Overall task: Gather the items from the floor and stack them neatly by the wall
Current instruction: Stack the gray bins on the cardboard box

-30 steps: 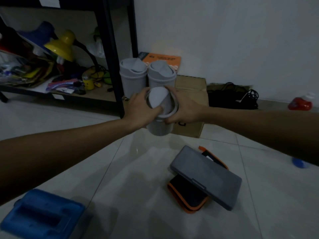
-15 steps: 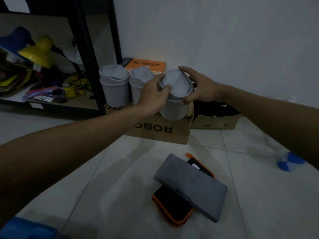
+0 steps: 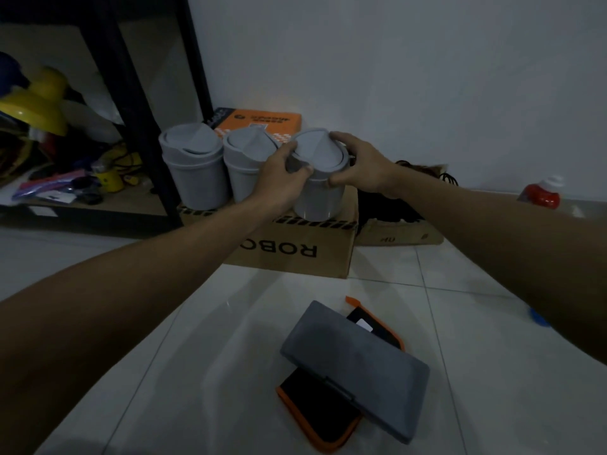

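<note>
Gripping one grey bin [image 3: 320,192], both hands [image 3: 282,178] [image 3: 359,165]; base seemingly on carton [image 3: 295,251].

Three grey plastic swing-lid bins are lined up on a brown cardboard box [image 3: 289,254] by the wall: one at left [image 3: 193,172], one in the middle [image 3: 241,159], and the rightmost bin [image 3: 320,188] flanked by the left hand [image 3: 279,178] and right hand [image 3: 361,165]. In front, on the floor, a flat grey case [image 3: 354,366] is laid over a black orange-edged pouch [image 3: 315,412].
</note>
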`<state>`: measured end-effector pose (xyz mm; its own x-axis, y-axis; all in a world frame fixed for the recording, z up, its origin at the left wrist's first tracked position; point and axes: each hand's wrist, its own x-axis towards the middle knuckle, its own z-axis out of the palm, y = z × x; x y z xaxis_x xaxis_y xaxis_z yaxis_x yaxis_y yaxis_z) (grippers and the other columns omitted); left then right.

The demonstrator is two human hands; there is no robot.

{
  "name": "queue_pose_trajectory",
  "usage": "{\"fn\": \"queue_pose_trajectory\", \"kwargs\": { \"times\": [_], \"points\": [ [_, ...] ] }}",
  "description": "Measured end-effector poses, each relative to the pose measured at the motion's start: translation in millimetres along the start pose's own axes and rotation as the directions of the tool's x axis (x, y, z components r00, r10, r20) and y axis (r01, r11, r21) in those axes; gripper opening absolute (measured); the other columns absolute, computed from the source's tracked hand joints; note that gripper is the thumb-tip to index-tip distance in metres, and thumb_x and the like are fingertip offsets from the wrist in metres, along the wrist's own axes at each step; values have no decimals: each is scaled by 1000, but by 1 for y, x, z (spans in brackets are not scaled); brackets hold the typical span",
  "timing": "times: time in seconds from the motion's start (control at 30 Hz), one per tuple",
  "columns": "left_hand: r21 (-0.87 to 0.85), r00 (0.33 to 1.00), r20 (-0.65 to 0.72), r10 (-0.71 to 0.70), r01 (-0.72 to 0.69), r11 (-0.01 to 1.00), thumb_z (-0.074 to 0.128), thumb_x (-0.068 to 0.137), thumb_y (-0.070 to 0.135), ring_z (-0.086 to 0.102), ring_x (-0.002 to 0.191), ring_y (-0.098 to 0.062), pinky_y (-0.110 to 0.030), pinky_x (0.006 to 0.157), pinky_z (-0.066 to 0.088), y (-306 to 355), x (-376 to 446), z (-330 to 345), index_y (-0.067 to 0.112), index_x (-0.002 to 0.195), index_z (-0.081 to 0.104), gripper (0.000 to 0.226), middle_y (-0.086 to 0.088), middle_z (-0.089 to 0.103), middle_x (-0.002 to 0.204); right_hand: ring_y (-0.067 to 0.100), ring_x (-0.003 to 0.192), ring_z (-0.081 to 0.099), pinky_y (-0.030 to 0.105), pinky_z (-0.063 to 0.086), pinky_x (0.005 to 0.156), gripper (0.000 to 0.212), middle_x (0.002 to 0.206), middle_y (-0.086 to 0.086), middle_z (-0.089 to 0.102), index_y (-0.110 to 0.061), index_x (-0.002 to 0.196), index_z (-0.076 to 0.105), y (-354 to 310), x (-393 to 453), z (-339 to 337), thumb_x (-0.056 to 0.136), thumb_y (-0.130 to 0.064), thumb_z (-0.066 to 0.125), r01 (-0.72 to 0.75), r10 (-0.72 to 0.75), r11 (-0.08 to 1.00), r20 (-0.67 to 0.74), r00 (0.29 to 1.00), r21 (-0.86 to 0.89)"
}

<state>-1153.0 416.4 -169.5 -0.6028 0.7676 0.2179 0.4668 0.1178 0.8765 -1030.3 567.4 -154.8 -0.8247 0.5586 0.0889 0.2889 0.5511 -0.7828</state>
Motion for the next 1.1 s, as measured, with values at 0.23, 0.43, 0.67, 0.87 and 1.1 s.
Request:
{"fn": "queue_pose_trajectory", "kwargs": {
  "times": [0.23, 0.43, 0.67, 0.87, 1.1],
  "points": [
    [94, 1000, 19, 2, -4, 996, 54, 98, 7, 44, 135, -22, -16, 90, 40, -5, 14, 1, 14, 154, 31, 61, -6, 37, 156, 29, 140, 38, 46, 45, 110, 78, 159, 6, 29, -20, 155, 34, 5, 3, 7, 89, -19, 75, -30, 29, 999, -54, 998, -11],
    [115, 998, 63, -8, 0, 993, 53, 97, 6, 47, 128, -17, -27, 99, 46, -3, 13, -3, 16, 155, 28, 64, -5, 38, 155, 25, 139, 39, 39, 42, 112, 68, 158, 7, 33, -16, 153, 39, 5, 4, 12, 93, -19, 70, -5, 0, 998, -89, 996, -58],
    [93, 992, 124, 27, -39, 995, 58, 85, 18, 53, 128, -18, -41, 104, 49, -7, 5, -13, 22, 149, 40, 67, 0, 54, 144, 18, 130, 46, 28, 44, 105, 72, 152, 8, 42, -10, 152, 38, 4, 3, 16, 89, -14, 73, 24, -32, 996, -83, 996, -91],
    [106, 982, 173, 71, -90, 990, 59, 89, 6, 60, 114, -13, -30, 94, 55, 1, -18, -30, 21, 147, 42, 63, 7, 55, 138, 22, 135, 40, 31, 36, 112, 88, 156, 12, 33, -12, 154, 29, -6, 2, 14, 83, -17, 81, 117, -132, 979, -83, 988, -165],
    [190, 989, 126, 72, -96, 977, 64, 91, 9, 52, 122, -17, -17, 84, 41, 9, -35, -58, 16, 148, 40, 62, -5, 51, 144, 34, 149, 20, 53, 29, 117, 88, 163, 11, 16, -27, 156, 29, -15, 19, 27, 83, -35, 77, 145, -155, 884, 14, 988, -445]
  ]
}}
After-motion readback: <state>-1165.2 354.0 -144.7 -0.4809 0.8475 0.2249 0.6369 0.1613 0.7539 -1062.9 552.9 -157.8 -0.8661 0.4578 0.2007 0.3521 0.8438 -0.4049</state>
